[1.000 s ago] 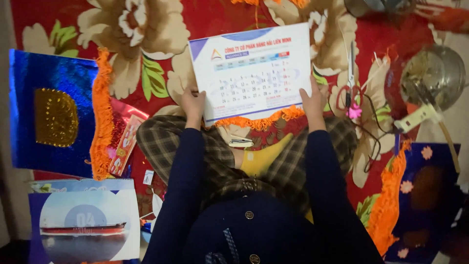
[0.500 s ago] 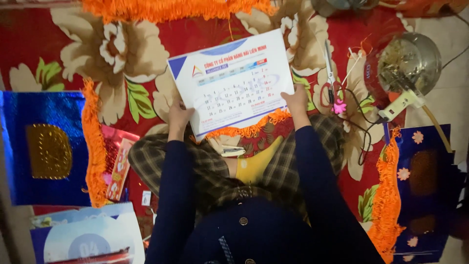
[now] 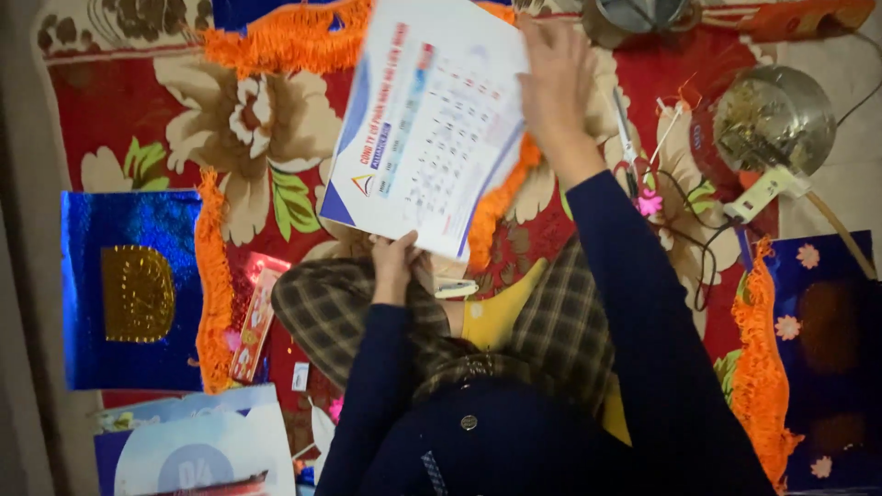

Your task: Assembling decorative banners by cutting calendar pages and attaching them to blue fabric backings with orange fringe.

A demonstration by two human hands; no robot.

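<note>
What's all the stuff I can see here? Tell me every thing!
calendar sheet: one, white with blue corners, held up at top middle
rug: one, red with cream flowers, under everything
orange fringe: several strips, along the blue panels and top edge
blue panel: one, shiny, with a gold shape, at left
dark blue panel: one, with small pink flowers, at right
metal bowl: one, silver, top right
white tool: one, with a black cord, below the bowl
printed sheets: a pile, pale blue, bottom left
red packet: one, beside the knee
left hand: grip on the sheet's lower edge
right hand: flat on the sheet's right side
</note>
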